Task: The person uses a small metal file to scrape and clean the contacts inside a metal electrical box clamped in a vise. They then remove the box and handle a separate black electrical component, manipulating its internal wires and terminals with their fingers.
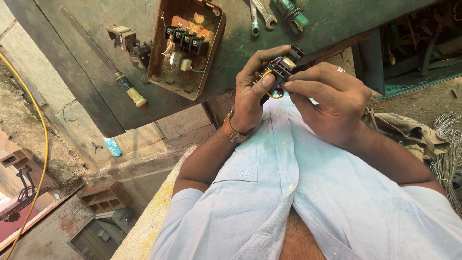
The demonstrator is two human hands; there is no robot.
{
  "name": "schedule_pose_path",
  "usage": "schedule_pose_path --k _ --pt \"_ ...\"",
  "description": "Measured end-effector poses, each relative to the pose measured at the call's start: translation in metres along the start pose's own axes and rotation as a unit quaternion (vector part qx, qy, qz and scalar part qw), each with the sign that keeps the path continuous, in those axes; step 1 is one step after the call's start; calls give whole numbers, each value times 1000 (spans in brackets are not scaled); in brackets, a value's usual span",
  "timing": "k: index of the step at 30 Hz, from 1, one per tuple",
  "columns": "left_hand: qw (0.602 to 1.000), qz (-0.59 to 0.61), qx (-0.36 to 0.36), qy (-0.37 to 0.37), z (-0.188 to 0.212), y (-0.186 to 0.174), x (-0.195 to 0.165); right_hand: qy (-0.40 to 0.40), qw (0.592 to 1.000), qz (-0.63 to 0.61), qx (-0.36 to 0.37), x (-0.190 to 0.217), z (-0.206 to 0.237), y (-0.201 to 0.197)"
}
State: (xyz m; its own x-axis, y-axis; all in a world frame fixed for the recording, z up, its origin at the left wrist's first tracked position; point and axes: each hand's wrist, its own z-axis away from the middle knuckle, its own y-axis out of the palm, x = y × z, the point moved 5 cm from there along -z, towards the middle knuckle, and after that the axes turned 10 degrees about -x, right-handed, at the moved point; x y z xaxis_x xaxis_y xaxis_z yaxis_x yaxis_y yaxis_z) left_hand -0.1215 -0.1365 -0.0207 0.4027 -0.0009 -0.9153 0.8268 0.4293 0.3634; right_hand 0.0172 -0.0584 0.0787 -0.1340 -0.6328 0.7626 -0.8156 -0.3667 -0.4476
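Observation:
Both my hands hold a small black electrical part (285, 66) with yellow, blue and red wires, close in front of my chest. My left hand (251, 94), with a brown band on its wrist, wraps it from the left, thumb pressed on its side. My right hand (329, 98) pinches it from the right with the fingertips. The part's lower half is hidden behind my fingers. My light blue shirt fills the bottom of the view.
A green workbench (96, 67) carries an open rusty switch box (166, 72) with black terminals, a loose grey-black part (129, 42), a yellow-handled file (129, 90), two spanners (260, 14) and a green-handled tool (291, 12). A yellow hose (42, 144) runs at left. Cloth (409, 132) and wire strands (448, 149) lie at right.

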Motion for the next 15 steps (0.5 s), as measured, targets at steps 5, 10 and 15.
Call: schedule_pose_path --k 5,10,15 --pt "998 -26 -18 49 0 -2 -3 -3 1000 8 13 2 0 1" --pt "996 -47 -28 66 -1 -1 -4 -10 999 32 7 2 -1 1" --pt "996 -59 -31 65 -1 -2 -5 -11 999 33 13 2 -1 2"
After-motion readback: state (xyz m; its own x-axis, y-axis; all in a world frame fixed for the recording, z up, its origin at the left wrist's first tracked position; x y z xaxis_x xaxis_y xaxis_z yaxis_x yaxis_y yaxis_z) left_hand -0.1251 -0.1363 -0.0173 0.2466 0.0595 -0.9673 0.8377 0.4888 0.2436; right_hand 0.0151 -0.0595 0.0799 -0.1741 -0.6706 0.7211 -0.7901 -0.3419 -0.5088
